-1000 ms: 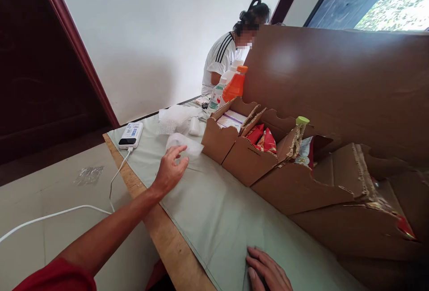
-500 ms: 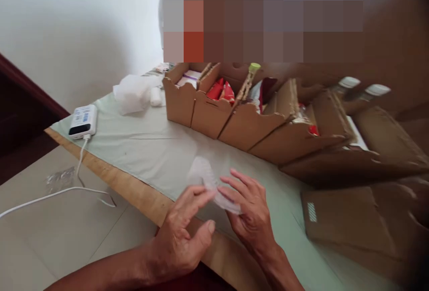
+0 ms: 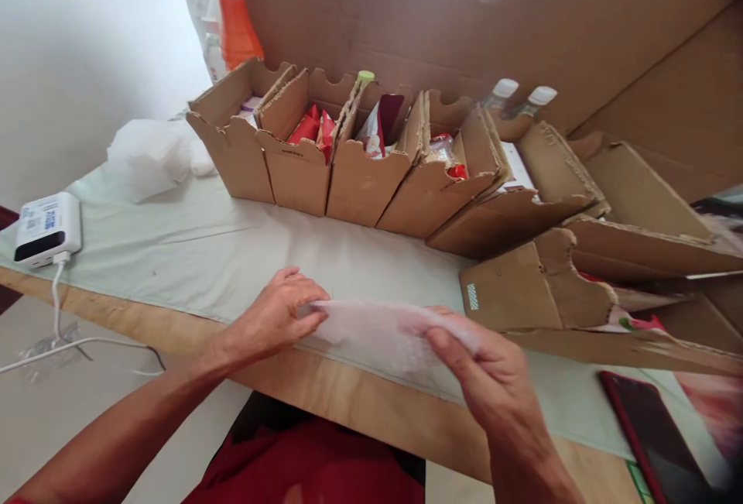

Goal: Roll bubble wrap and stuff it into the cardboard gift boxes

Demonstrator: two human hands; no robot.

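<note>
**Thin, translucent white plastic-looking sheet (image 3: 371,330) held at both ends**

The left hand (image 3: 287,309) pinches one end between thumb and curled fingers; the right hand (image 3: 493,368) clasps the other, thumb on top. The sheet spans them, over the front edge of the pale green cloth (image 3: 191,256), before brown cardboard bins (image 3: 296,183). Spreading it seems the step in hand; such limp material likely calls for firm, even grips next.

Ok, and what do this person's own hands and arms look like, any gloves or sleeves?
The left hand and right hand are bare, with no gloves, watch or bracelet showing. The visible forearms are uncovered, with no sleeve or cable seen on them. Red clothing shows below.
</note>
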